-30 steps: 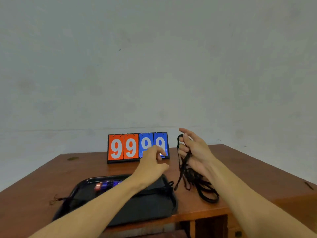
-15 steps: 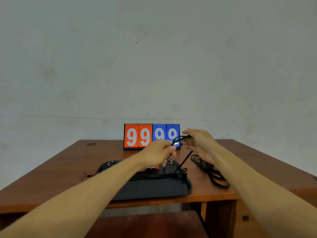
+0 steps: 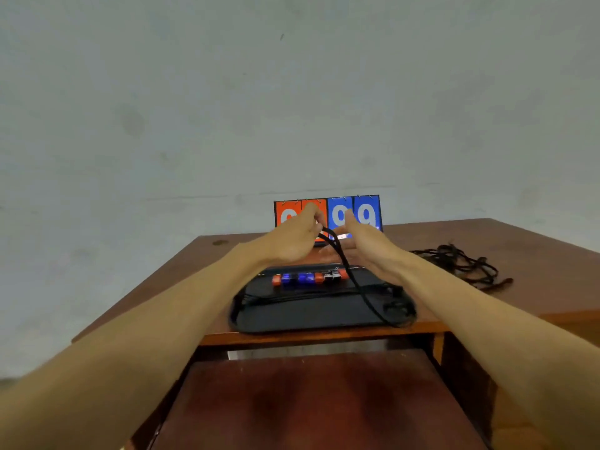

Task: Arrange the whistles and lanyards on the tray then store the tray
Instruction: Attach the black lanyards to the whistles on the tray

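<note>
- left hand [image 3: 293, 237] is raised over the far edge of the tray, fingers curled, pinching one black lanyard [image 3: 352, 280] at its top end.
- right hand [image 3: 365, 246] is just beside it, palm turned toward the left hand, fingers straight and holding nothing; whether it touches the cord i cannot tell.
- from the left hand's fingertips the lanyard slopes down between both hands and toward the right forearm, ending in a loop at the tray's near right corner.
- under the hands lies the black tray [image 3: 302, 319], at the near edge of the wooden table [image 3: 535, 241].
- a row of whistles [image 3: 308, 278], orange, blue and black, sits along the tray's far side, just below the hands.
- more dark cords [image 3: 292, 297] lie across the tray's middle.
- right of the right hand, well apart from the tray, a tangled pile of lanyards [image 3: 461, 264] lies on the table.
- behind the hands stands an orange and blue scoreboard [image 3: 368, 212], partly hidden by them.
</note>
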The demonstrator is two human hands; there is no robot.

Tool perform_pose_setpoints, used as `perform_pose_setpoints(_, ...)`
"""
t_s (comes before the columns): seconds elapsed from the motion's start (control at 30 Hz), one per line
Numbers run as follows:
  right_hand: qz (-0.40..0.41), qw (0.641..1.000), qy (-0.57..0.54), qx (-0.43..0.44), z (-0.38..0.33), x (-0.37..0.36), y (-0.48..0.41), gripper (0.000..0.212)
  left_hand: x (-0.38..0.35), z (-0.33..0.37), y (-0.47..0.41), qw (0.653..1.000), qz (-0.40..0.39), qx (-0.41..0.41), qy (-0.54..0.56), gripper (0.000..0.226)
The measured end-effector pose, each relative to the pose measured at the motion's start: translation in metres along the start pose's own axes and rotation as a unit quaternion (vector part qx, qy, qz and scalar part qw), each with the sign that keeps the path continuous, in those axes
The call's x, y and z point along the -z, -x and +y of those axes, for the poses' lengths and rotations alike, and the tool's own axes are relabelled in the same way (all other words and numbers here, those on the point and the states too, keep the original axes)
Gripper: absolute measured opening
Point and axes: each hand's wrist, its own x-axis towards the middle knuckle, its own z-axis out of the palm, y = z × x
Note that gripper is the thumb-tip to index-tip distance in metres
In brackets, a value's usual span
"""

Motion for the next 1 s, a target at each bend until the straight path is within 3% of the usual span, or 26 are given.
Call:
perform_pose_setpoints(0.1, -0.11, 0.992, -0.057, -0.023, 0.006, -0.015, -0.002, 0.058, 0.003, -0.023, 0.011, 1.0, 0.013, 0.016, 0.003, 0.012)
perform_pose_setpoints(0.17, -0.137, 0.989, -0.049, -0.012, 0.012, -0.023, -0.01, 0.05, 0.002, -0.041, 0.019, 0.999, 0.01, 0.038, 0.007, 0.014)
perform_pose_setpoints(0.3, -0.111, 0.982, 0.142, 0.06, 0.027, -0.032, -0.027, 0.035, -0.004, -0.084, 0.033, 0.997, 0.017, 0.075, 0.018, 0.011)
perform_pose_setpoints(0.47, -0.117, 0.905, 0.387, 0.131, 0.057, -0.033, -0.05, 0.024, -0.017, -0.136, 0.044, 0.994, 0.036, 0.102, 0.015, 0.009)
perform_pose_setpoints(0.73, -0.066, 0.866, 0.477, 0.136, 0.094, -0.032, -0.072, 0.023, -0.033, -0.177, 0.045, 0.983, 0.046, 0.104, -0.142, 0.016)
perform_pose_setpoints(1.0, -0.045, 0.868, 0.465, 0.166, 0.119, -0.04, -0.079, 0.012, -0.042, -0.171, 0.04, 0.964, 0.057, 0.082, -0.247, 0.019)
